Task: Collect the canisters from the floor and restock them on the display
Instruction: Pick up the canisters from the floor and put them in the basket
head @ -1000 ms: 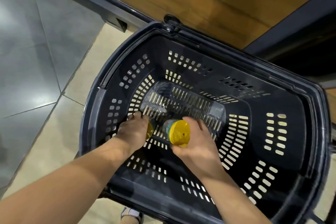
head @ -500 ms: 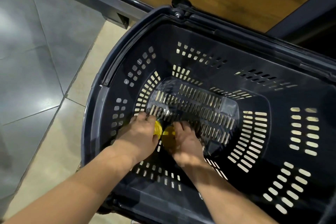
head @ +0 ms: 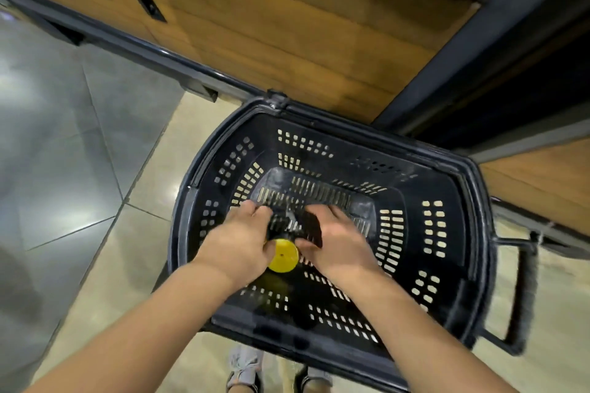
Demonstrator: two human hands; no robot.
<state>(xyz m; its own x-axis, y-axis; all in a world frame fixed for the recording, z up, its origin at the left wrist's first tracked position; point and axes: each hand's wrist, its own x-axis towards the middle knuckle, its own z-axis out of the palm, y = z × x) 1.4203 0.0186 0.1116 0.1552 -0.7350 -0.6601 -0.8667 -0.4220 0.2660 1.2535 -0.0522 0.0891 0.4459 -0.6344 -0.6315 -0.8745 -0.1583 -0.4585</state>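
Observation:
Both hands are down inside a dark plastic shopping basket [head: 472, 233] that stands on the floor. My left hand [head: 238, 244] grips a canister [head: 283, 256] whose round yellow lid faces me. Its body is hidden behind my fingers. Beside it, my right hand [head: 340, 244] curls round a second canister [head: 312, 228], of which only a dark, blurred side shows. The two canisters sit close together just above the basket's slotted bottom.
The wooden display base [head: 287, 29] with a dark rail [head: 198, 68] runs along the far side of the basket. The basket's pull handle [head: 523, 293] sticks out to the right. Grey and beige floor tiles [head: 64, 169] lie to the left. My shoes [head: 245, 370] are below the basket.
The view has pulled back and up from the basket. Both hands have lifted with their canisters, and only one yellow lid shows now.

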